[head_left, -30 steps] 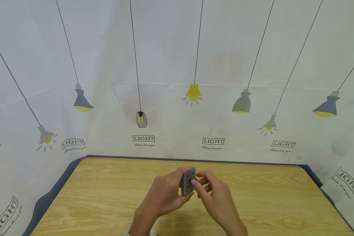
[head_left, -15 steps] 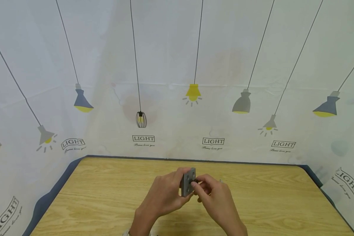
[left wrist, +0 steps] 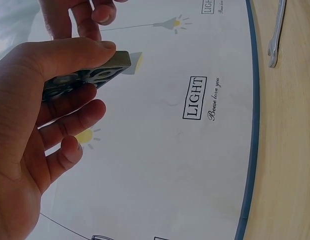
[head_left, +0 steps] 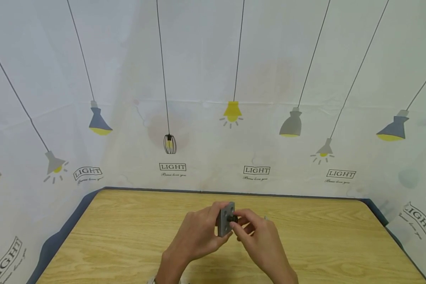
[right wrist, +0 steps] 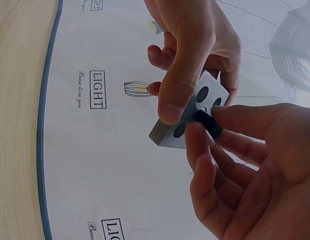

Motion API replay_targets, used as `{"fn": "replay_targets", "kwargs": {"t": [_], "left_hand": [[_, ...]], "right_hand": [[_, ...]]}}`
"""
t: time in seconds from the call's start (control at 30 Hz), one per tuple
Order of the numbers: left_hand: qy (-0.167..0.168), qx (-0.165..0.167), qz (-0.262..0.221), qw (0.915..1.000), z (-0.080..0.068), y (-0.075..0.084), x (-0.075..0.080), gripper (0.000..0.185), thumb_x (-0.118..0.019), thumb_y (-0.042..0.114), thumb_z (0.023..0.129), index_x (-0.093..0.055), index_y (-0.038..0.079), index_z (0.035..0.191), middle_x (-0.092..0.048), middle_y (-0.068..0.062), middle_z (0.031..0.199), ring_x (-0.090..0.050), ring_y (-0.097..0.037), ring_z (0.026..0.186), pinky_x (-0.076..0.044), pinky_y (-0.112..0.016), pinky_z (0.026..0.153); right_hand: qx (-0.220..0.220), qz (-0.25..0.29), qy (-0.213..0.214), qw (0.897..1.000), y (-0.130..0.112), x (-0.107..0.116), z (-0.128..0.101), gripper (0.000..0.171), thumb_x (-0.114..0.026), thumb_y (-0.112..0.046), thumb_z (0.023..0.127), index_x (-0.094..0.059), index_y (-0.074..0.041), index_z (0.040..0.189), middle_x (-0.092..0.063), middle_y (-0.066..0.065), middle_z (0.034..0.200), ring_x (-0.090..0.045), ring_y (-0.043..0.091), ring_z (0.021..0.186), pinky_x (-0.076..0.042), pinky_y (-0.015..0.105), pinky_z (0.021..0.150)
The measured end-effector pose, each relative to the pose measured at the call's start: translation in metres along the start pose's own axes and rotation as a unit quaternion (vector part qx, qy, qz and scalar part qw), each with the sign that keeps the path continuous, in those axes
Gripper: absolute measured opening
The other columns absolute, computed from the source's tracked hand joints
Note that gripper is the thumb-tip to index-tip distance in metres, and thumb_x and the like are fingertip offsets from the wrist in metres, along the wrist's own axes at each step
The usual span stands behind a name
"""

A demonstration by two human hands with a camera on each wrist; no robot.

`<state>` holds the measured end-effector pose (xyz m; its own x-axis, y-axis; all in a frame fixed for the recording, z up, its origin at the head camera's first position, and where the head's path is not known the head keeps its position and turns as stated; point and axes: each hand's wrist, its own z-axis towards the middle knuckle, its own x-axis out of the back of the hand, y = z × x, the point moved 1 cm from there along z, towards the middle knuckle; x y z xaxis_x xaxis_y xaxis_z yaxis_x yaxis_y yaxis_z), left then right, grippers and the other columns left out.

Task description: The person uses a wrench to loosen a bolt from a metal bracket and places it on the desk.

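My left hand [head_left: 198, 230] grips a grey metal block [head_left: 225, 219] by its edges, thumb on one side and fingers on the other. Several round holes show in the block's face in the right wrist view. At the middle of that face, a black threaded bolt [right wrist: 208, 123] sticks out. Thumb and index finger of my right hand [head_left: 262, 238] pinch this bolt. Its inner end is at the block; how deep it sits I cannot tell. Both hands are above the table. In the left wrist view, the left hand [left wrist: 50, 100] covers much of the block.
A wooden table [head_left: 127, 221] with a dark blue edge lies below. On it, a metal wrench [left wrist: 275, 45] shows in the left wrist view. A white cloth backdrop [head_left: 206, 79] printed with lamps surrounds the table on the back and sides.
More of the black bolt now shows between the block and my right fingers, which have shifted slightly along it. The left hand and block have stayed nearly still.
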<state>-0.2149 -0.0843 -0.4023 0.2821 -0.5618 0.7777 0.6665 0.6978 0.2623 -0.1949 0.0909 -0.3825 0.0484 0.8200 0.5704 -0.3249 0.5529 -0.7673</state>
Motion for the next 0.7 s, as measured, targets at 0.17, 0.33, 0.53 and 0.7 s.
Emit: {"fn": "replay_targets", "kwargs": {"t": [0.17, 0.33, 0.53, 0.7], "left_hand": [[0.000, 0.001, -0.002, 1.0000, 0.0000, -0.0005, 0.0001, 0.069, -0.087, 0.025, 0.072, -0.052, 0.014, 0.130, -0.070, 0.006, 0.090, -0.053, 0.001, 0.064, -0.040, -0.014, 0.053], [-0.006, 0.006, -0.012, 0.9999, 0.0001, -0.0008, 0.0001, 0.067, -0.086, 0.025, 0.073, -0.052, 0.014, 0.130, -0.070, 0.005, 0.089, -0.053, 0.001, 0.065, -0.041, -0.014, 0.054], [-0.005, 0.007, -0.015, 0.9999, -0.0001, -0.0011, 0.0011, 0.068, -0.087, 0.024, 0.073, -0.052, 0.014, 0.130, -0.071, 0.005, 0.091, -0.055, 0.001, 0.066, -0.042, -0.014, 0.054], [-0.003, 0.006, -0.012, 0.9999, -0.0002, -0.0013, 0.0017, 0.068, -0.087, 0.023, 0.072, -0.052, 0.013, 0.130, -0.071, 0.005, 0.090, -0.056, 0.000, 0.065, -0.041, -0.014, 0.053]], "right_hand": [[0.010, -0.018, 0.008, 1.000, -0.0008, 0.0000, 0.0007, 0.019, -0.076, -0.011, 0.086, -0.072, -0.021, 0.102, -0.069, -0.008, 0.079, -0.063, 0.000, 0.064, -0.052, 0.021, 0.061], [0.006, -0.020, 0.004, 1.000, -0.0020, 0.0001, 0.0016, 0.020, -0.076, -0.009, 0.086, -0.072, -0.019, 0.104, -0.069, -0.006, 0.081, -0.062, 0.001, 0.065, -0.051, 0.020, 0.061], [0.010, -0.018, 0.003, 1.000, -0.0029, -0.0007, 0.0015, 0.023, -0.076, -0.006, 0.085, -0.072, -0.018, 0.105, -0.070, -0.004, 0.085, -0.063, 0.001, 0.065, -0.051, 0.021, 0.058], [0.014, -0.019, 0.005, 1.000, -0.0033, -0.0013, 0.0012, 0.025, -0.076, -0.005, 0.085, -0.072, -0.019, 0.106, -0.071, -0.003, 0.088, -0.063, 0.002, 0.066, -0.051, 0.021, 0.058]]}}
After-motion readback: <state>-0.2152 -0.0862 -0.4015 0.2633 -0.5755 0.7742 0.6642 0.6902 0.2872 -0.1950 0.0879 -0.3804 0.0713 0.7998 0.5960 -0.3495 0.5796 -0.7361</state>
